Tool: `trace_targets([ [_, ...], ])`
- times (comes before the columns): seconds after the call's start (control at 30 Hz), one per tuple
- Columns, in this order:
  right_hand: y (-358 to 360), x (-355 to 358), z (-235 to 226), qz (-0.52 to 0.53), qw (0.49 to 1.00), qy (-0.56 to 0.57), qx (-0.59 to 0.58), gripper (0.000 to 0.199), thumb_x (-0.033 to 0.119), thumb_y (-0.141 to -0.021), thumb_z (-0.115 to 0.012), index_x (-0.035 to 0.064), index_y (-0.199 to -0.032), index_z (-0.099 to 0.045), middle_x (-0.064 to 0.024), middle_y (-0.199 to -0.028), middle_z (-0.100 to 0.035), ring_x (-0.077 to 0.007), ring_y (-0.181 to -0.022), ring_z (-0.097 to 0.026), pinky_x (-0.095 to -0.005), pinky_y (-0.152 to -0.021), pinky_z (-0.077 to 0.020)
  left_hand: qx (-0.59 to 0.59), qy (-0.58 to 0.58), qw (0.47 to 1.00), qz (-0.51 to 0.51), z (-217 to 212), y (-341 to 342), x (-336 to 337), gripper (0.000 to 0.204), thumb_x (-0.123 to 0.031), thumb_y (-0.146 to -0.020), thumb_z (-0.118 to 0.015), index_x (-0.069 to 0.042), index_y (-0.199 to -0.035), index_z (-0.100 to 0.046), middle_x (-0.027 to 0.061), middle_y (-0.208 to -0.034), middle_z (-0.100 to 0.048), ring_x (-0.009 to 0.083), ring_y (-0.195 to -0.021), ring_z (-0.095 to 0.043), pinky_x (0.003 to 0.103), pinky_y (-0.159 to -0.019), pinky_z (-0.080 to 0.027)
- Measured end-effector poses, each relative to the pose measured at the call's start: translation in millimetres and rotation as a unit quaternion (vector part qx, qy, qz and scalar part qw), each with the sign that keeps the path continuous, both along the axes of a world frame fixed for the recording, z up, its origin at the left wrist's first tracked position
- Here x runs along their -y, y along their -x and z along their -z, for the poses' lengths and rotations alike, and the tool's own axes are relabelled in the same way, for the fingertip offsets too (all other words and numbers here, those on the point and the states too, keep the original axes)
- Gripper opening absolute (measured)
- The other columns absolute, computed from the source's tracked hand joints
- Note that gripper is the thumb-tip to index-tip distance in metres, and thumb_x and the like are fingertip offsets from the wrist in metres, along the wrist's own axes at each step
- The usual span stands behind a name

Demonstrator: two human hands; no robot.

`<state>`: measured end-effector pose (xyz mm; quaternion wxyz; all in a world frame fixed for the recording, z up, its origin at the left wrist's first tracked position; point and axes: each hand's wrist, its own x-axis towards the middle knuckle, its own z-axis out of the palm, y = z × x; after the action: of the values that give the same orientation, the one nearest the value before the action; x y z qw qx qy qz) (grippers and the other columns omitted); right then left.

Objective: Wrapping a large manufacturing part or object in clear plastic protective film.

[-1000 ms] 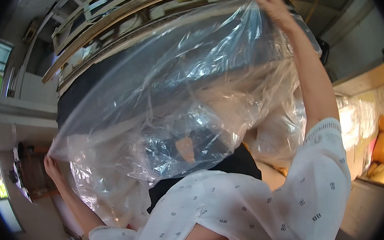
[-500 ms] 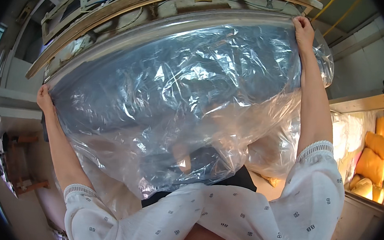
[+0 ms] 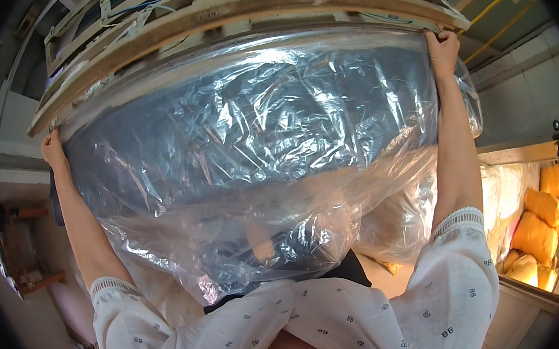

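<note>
A wide sheet of clear plastic film (image 3: 258, 119) hangs stretched between my two hands, with a dark blue-grey layer showing through it. At the far right, my right hand (image 3: 442, 54) pinches the upper right corner of the film. My left hand (image 3: 53, 148), arm outstretched, grips the upper left edge. The film is wrinkled and shiny, and it drapes down to my body. Whether the dark layer is held along with the film or lies behind it, I cannot tell.
A long wooden rail (image 3: 240, 13) of a slatted frame runs just beyond the film's upper edge. Yellow-orange bundles (image 3: 534, 238) lie at the right in bright light. A small wooden rack (image 3: 27, 245) stands at the lower left. More clear plastic (image 3: 395, 218) bulges beside my right arm.
The wooden rail appears lower and nearer in the view. My left hand has shifted slightly left and down; the right is slightly lower. Both still grip the film.
</note>
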<state>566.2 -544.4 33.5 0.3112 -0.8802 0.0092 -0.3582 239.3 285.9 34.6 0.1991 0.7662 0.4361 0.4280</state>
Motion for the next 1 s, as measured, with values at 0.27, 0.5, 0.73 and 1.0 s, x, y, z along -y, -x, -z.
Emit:
trace_targets([
  [0.27, -14.9, 17.7, -0.5, -0.044, 0.993, -0.111, 0.012, 0.037, 0.032, -0.07, -0.066, -0.0019, -0.077, -0.053, -0.0166, -0.088, -0.051, -0.0259, -0.081, -0.049, -0.0354, -0.073, -0.04, 0.178, 0.203, 0.959, 0.084, 5.9, 14.3, -39.4, 0.027, -0.019, -0.085, -0.049, 0.005, -0.087, -0.059, 0.007, -0.083, -0.057, 0.0174, -0.073, -0.051, 0.029, -0.072, -0.042],
  [0.5, -5.4, 9.9, -5.2, -0.097, 0.965, -0.244, 0.009, 0.039, 0.038, -0.08, -0.058, -0.0012, -0.08, -0.056, -0.012, -0.082, -0.057, -0.0201, -0.076, -0.049, -0.0319, -0.072, -0.0402, -0.109, 0.046, 0.99, 0.073, 17.3, 15.5, -41.4, 0.033, -0.028, -0.086, -0.049, 0.001, -0.096, -0.062, 0.0099, -0.089, -0.061, 0.0178, -0.082, -0.057, 0.027, -0.077, -0.042],
  [0.73, 111.7, 79.9, -57.3, -0.366, 0.748, -0.538, -0.131, 0.03, 0.036, -0.09, -0.047, 0.0075, -0.084, -0.054, -0.0061, -0.087, -0.057, -0.0135, -0.077, -0.049, -0.0257, -0.071, -0.0392, -0.032, 0.046, 0.998, 0.035, -50.9, 112.7, -82.4, 0.049, -0.043, -0.079, -0.06, 0.0, -0.102, -0.064, 0.0141, -0.094, -0.063, 0.0222, -0.085, -0.059, 0.035, -0.078, -0.047],
  [1.0, 332.1, 150.6, 79.8, -0.196, 0.916, -0.155, -0.313, 0.012, 0.014, -0.082, -0.054, 0.0081, -0.092, -0.055, 0.0023, -0.088, -0.053, -0.0078, -0.083, -0.048, -0.0225, -0.075, -0.0373, -0.395, -0.166, 0.896, -0.114, -89.6, 167.1, -49.1, 0.051, -0.03, -0.075, -0.063, 0.0, -0.115, -0.054, 0.0191, -0.105, -0.06, 0.0276, -0.092, -0.059, 0.036, -0.083, -0.046],
])
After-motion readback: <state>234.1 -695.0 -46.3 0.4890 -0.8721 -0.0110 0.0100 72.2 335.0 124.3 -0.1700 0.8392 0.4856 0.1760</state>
